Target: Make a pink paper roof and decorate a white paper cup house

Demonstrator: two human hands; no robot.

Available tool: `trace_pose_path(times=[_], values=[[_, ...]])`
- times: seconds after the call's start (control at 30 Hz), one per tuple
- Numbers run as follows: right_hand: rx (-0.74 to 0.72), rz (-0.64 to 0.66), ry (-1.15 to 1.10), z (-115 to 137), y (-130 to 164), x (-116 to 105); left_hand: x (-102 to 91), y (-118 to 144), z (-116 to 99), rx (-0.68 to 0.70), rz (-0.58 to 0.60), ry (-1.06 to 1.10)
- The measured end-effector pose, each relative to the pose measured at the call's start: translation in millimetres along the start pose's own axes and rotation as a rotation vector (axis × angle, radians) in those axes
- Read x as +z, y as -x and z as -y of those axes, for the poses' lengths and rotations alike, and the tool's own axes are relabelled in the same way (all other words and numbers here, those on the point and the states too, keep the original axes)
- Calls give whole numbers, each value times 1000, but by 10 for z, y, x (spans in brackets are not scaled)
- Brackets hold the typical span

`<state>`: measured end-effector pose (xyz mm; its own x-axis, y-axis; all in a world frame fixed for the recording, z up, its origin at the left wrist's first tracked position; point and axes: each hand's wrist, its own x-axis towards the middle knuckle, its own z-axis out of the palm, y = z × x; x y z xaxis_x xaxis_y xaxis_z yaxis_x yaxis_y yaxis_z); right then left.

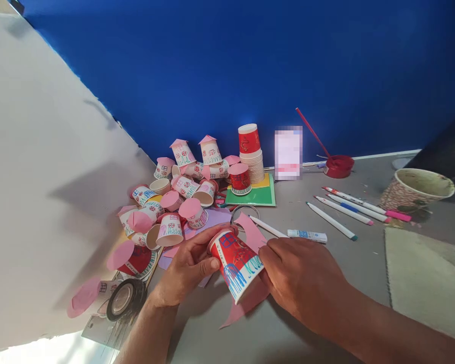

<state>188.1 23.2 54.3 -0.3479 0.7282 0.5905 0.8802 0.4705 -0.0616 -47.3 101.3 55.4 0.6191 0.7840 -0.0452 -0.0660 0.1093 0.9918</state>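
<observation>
My left hand [187,265] grips a red paper cup [237,263] lying on its side, with blue marker drawings on it. My right hand [301,275] holds the cup's rim end and pinches a piece of pink paper [250,232] that runs behind and under the cup. Both hands hover just above the grey table [326,313]. A glue stick [307,235] and a white pen [267,227] lie just beyond my right hand.
A heap of decorated cups with pink paper lids [174,202] lies to the left. A stack of cups [252,156] stands on green paper by the blue wall. Markers [349,207], a red paint dish [339,166], a patterned cup [419,189], a tape roll [125,298].
</observation>
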Motion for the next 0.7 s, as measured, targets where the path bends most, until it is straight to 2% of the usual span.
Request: trace_pose_path(times=[0.7], values=[[5,4,35,7,-11,-3,72,-14,-10,-13,-10,24]])
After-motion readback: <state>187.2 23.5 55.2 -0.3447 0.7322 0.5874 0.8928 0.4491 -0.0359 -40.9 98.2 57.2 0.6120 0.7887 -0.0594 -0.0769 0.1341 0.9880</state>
